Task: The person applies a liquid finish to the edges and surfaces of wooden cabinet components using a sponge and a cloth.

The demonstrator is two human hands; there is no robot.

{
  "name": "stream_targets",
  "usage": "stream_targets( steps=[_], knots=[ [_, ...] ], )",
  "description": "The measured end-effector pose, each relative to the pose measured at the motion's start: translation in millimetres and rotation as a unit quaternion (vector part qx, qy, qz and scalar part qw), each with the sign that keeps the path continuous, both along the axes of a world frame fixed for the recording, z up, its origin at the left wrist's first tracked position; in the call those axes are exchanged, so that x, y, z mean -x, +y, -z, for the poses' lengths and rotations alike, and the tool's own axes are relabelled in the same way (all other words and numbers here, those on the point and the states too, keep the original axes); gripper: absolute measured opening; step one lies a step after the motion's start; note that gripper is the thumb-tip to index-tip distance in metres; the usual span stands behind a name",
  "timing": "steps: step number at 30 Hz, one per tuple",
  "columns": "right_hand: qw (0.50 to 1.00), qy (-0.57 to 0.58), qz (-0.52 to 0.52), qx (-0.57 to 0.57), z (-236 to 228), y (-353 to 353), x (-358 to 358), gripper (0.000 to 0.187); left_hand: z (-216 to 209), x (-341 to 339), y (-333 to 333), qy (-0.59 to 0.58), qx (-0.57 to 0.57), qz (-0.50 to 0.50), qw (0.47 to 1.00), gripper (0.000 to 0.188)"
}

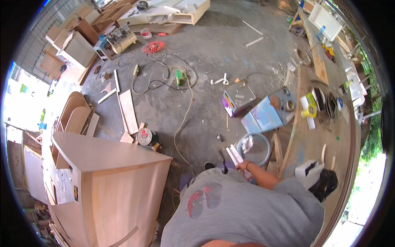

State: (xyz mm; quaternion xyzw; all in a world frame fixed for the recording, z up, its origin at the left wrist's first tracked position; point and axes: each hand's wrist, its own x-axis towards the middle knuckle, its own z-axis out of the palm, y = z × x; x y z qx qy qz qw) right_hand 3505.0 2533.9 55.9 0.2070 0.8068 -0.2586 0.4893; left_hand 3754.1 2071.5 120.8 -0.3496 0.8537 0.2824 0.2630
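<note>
Beside my right hip, my right hand (243,166) is closed around the near ends of a few narrow white strips (234,155). They point away from me, their far ends close to the rim of a round pale-blue tub (268,149). Crumpled white material (247,143) sits in that tub. The fingers show only in part, and the grey shirt (251,206) hides whatever lies below the wrist. Of my left hand nothing shows; my body covers that side.
A large wooden cabinet (123,193) stands close on my left, a round can (145,136) behind it. Cords (186,123) trail over the concrete floor. A light-blue box (263,116) and metal canister (239,99) lie ahead right. A workbench (312,144) runs along my right.
</note>
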Motion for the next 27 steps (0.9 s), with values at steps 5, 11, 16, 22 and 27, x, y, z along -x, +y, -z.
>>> stream_targets(
  steps=[5, 11, 16, 22, 27],
  knots=[
    [0.999, 0.015, 0.026, 0.017, 24, 18, 26, 0.061, -14, 125, 4, -0.004, -0.011, 0.040, 0.999, 0.039],
    [0.998, 0.012, -0.054, -0.026, 30, -8, 90, 0.077, 28, 276, -26, -0.078, -0.091, 0.034, 0.992, 0.042],
    [0.999, -0.031, -0.036, 0.000, 64, 23, 186, 0.053, 112, 388, -35, -0.013, -0.072, 0.143, 0.987, 0.046],
    [0.999, -0.022, 0.017, 0.035, 5, 44, 313, 0.031, 113, 560, -51, -0.061, -0.078, 0.262, 0.960, 0.042],
    [0.957, 0.003, 0.290, 0.004, -104, 19, 423, 0.022, 96, 720, -60, -0.073, -0.068, 0.313, 0.944, 0.039]
  ],
)
